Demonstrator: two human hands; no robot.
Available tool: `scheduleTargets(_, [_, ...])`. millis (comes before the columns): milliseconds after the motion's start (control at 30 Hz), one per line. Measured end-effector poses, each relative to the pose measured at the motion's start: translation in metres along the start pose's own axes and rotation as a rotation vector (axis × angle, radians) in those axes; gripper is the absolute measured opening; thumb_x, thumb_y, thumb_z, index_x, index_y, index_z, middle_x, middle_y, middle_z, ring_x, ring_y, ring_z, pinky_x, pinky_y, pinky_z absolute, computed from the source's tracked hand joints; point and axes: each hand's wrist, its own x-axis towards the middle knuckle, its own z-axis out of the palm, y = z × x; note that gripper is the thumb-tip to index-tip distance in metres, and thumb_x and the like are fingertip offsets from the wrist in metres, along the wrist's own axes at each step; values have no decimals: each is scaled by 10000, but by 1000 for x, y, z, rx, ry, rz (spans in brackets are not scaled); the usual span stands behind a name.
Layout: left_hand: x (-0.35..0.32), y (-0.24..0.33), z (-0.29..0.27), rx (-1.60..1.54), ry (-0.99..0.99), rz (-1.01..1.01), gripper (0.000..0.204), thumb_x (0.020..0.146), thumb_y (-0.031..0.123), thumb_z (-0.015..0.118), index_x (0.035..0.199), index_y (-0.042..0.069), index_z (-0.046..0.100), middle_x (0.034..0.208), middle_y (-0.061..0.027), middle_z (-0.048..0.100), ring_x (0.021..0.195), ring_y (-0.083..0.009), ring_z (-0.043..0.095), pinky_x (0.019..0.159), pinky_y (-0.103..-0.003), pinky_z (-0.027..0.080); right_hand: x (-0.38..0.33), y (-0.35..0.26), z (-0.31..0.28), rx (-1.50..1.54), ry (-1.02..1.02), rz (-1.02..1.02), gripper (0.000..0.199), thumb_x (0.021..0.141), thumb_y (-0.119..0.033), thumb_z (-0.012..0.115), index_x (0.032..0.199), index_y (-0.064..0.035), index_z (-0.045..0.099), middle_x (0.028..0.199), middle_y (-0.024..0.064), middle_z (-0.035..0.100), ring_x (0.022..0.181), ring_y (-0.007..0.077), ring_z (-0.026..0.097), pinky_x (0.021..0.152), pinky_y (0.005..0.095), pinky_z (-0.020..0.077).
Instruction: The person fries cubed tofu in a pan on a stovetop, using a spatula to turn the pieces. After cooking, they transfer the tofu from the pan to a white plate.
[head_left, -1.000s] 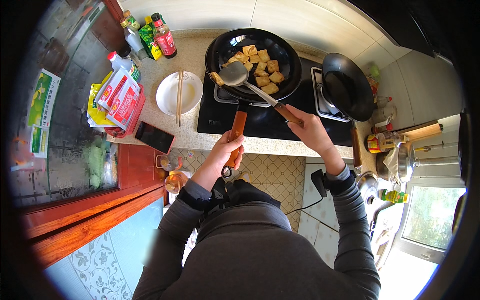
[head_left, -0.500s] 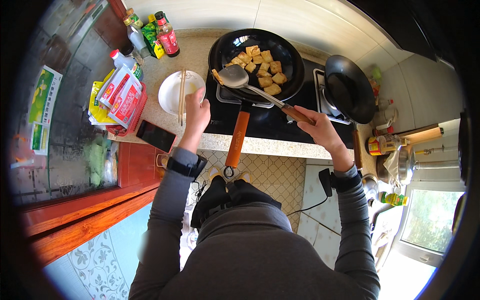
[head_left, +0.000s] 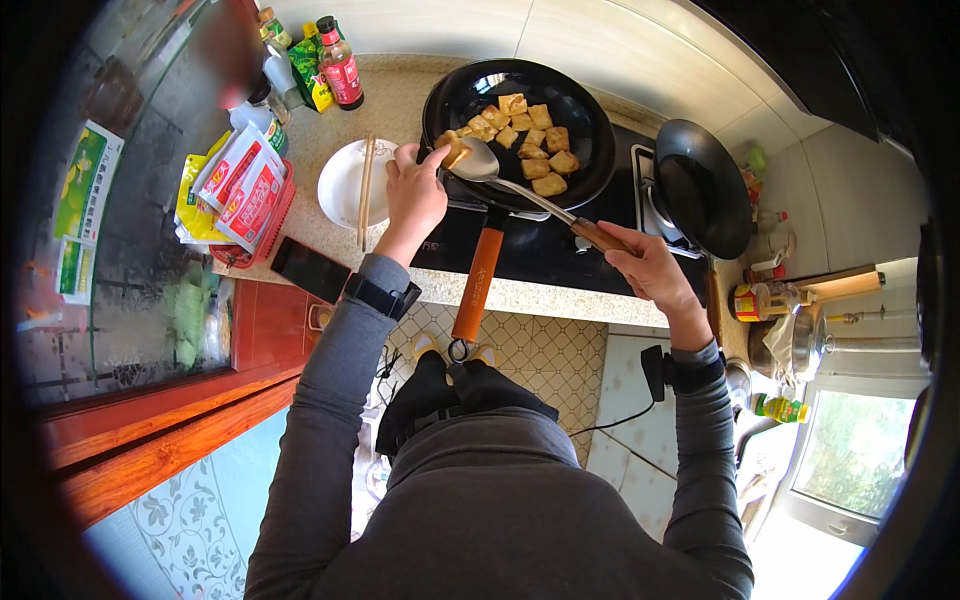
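Note:
My right hand [head_left: 648, 268] is wrapped around the wooden handle of a metal spatula [head_left: 535, 197], whose blade rests inside the near left side of a black wok [head_left: 590, 120]. Browned tofu pieces [head_left: 533, 150] lie in the wok. One golden tofu piece [head_left: 454, 150] stands tilted at the left end of the spatula blade, by the wok's rim. My left hand [head_left: 415, 200] reaches up to it, a fingertip at its edge, fingers apart and not closed around it. Left of that hand, a white bowl [head_left: 340, 185] has a pair of chopsticks [head_left: 366, 195] across it.
The wok's orange-brown handle [head_left: 477, 285] points toward me over the counter edge. A second black pan [head_left: 700, 185] stands on the right burner. At left are a phone [head_left: 310, 270], a red basket [head_left: 278, 225] of packets and a sauce bottle [head_left: 340, 65].
My left hand has moved up and right from beside the bowl to the tofu piece. That piece has shifted right and now shows its broad face. My right hand keeps the spatula.

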Motion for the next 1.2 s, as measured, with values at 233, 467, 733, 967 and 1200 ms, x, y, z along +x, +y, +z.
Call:
scheduleTargets(233, [-9,8,-20,-152,133,-23,493,800,-29,545,1270,120,514,1262,-170,383,1145,-364,405,981,-446,362,-5,-3,16,-604,289,-375,449,804,-65,631,1249,-68,572,733,93,615,628,193,603,611,307,489])
scheduleTargets(467, [-59,5,-37,-536,53,-84,387,870,60,567,1253,80,514,1123,-134,462,1020,-258,477,839,-333,431,-9,-10,26,-1276,564,-577,468,778,-75,630,1227,-199,590,685,66,496,553,241,585,491,340,484])
scheduleTargets(733, [-111,4,-34,-810,-275,-414,375,961,310,521,1257,80,532,1018,-33,599,791,-86,566,652,-241,478,-7,-4,17,-1206,672,-527,505,786,-55,604,1255,-241,577,756,75,524,607,273,592,548,378,502])
scheduleTargets(967, [-126,31,-30,-1157,-645,-625,543,955,468,462,1309,58,421,1007,-80,606,800,-155,633,676,-278,520,2,13,24,-1200,663,-557,540,782,-56,613,1297,-195,528,737,69,496,534,261,572,491,361,493])
scheduleTargets(1200, [-130,56,-41,-1398,-784,-788,358,930,295,567,1165,55,444,966,-137,634,600,-196,638,440,-288,499,-1,18,25,-1116,649,-528,549,757,-17,605,1282,-167,538,780,100,531,589,304,587,540,387,503])
